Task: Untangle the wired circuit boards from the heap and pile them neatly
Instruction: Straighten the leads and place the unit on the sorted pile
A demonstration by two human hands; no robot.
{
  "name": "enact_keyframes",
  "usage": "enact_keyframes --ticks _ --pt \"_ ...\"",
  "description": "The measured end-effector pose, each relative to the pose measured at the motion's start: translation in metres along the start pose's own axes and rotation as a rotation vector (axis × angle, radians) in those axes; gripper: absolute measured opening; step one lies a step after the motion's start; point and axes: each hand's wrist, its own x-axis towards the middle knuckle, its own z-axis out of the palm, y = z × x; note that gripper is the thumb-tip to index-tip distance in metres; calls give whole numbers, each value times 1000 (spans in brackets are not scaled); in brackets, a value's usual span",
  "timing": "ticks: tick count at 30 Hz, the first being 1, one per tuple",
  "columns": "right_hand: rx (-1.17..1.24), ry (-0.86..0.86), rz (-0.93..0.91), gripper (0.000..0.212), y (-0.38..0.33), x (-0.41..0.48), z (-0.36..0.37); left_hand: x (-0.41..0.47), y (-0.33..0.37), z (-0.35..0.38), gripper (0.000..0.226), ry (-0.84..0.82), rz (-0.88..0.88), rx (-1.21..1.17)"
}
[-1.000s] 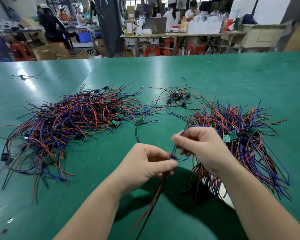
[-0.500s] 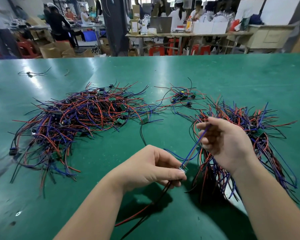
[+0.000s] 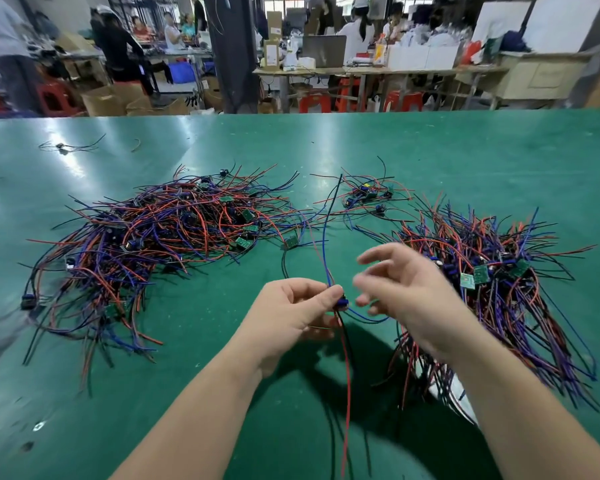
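My left hand (image 3: 297, 311) pinches one small wired circuit board (image 3: 340, 303) above the green table (image 3: 465, 161). Its blue and black wires stand up from the pinch and its red and black wires hang down toward me. My right hand (image 3: 406, 292) hovers just right of the board, blurred, fingers spread, holding nothing. A big tangled heap (image 3: 160, 237) of red, blue and black wired boards lies at the left. A second pile (image 3: 499, 282) with green boards on top lies at the right, partly behind my right hand.
A small cluster of boards (image 3: 368, 197) lies between the two piles at the back. One loose board (image 3: 291, 241) sits by the heap's right edge. A stray wire piece (image 3: 70, 146) rests at the far left. People and workbenches stand beyond the table.
My right hand let go of the blue wire and drew back toward the left hand, fingers open. The freed blue and black wires now stand upright from the board.
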Motion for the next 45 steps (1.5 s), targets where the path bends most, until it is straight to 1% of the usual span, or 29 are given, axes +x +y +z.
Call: enact_keyframes --ticks 1,2,3,6,8,9,10,11,12,13,14,15,16,18,20,21,22,24,28,30,32,35,38,40,42,45 --pt "-148 -70 -53 21 4 -3 6 1 -1 -1 28 23 5 10" --pt "-251 -106 -101 23 6 -4 11 1 -1 -2 26 47 11 22" --pt "-298 -114 -139 23 7 -5 14 2 -2 -3 26 64 17 37" --pt "-253 -70 -207 22 6 -4 15 4 0 -6 29 45 17 35" --pt "-246 50 -265 24 3 -2 7 5 2 -9 32 87 35 63" --pt "-237 137 -296 25 1 -1 0 8 2 -15 30 164 73 142" --pt "-227 240 -318 26 -3 0 -8 11 2 -22 24 288 133 278" --pt "-230 348 -331 26 -6 1 -17 14 2 -32 15 452 195 482" --pt "-266 457 -332 26 -8 2 -27 16 2 -42 11 611 223 717" --pt "-351 559 -313 27 -9 4 -37 16 3 -52 21 743 209 912" --pt "-485 644 -268 29 -10 6 -46 15 3 -62 32 834 156 1041" --pt "-624 701 -197 33 -10 7 -52 15 2 -70 40 897 85 1129" --pt "-713 729 -127 37 -10 7 -56 14 2 -79 46 925 7 1195" --pt "-729 711 -65 40 -11 7 -55 14 1 -92 55 910 -193 1243" --pt "-712 655 -83 38 -12 5 -48 14 1 -102 59 879 -378 1206" --pt "-699 627 -94 36 -13 4 -44 14 1 -106 58 870 -439 1176" --pt "-680 604 -106 35 -13 3 -41 15 1 -109 56 868 -472 1160" --pt "-653 573 -126 34 -13 1 -36 15 -1 -112 49 889 -481 1179" --pt "-611 561 -123 32 -10 2 -36 17 -2 -114 37 959 -412 1251" --pt "-605 557 -133 32 -8 3 -37 18 -3 -117 33 972 -348 1246" --pt "-603 552 -153 31 -7 3 -36 20 -3 -119 32 959 -214 1160" --pt "-586 550 -189 29 -7 2 -35 20 0 -111 26 977 69 999" --pt "-515 543 -233 25 -5 2 -30 17 3 -92 18 963 423 959" --pt "-409 478 -241 22 -6 1 -25 16 4 -73 17 857 628 967" --pt "-284 347 -217 21 -6 0 -19 14 2 -50 16 681 782 980" --pt "-101 124 -88 15 -2 1 -7 8 -3 -18 13 385 947 1006"
